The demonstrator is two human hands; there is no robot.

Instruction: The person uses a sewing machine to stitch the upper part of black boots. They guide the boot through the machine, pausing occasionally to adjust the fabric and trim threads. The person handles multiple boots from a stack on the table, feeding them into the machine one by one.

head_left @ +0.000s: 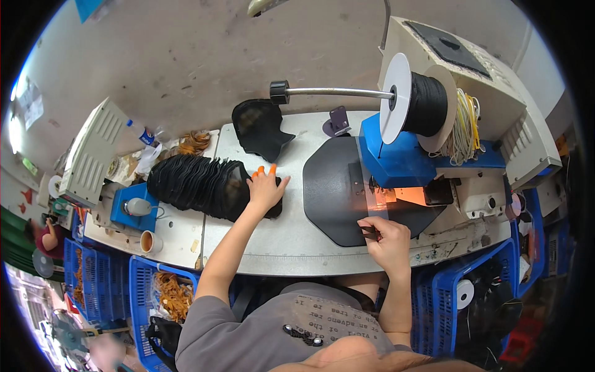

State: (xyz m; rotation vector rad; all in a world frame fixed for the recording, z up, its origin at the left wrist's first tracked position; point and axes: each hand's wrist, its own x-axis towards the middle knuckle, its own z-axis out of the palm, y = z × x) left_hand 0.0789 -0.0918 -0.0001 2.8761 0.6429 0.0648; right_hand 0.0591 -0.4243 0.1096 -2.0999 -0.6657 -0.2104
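My left hand lies with spread fingers on the right end of a stack of black shaped fabric pieces. Orange covers sit on some of its fingertips. Another black fabric piece rests behind it on the white table. My right hand is closed in a pinch at the front edge of the black sewing plate. A small dark object shows between its fingers, too hidden to name. Beyond it stands the blue sewing machine, its needle area lit orange.
A large black thread spool hangs on a metal rod above the machine. At the left are a cup of brown drink, a bottle and a second machine. Blue baskets stand below the table. A purple phone stand stands behind.
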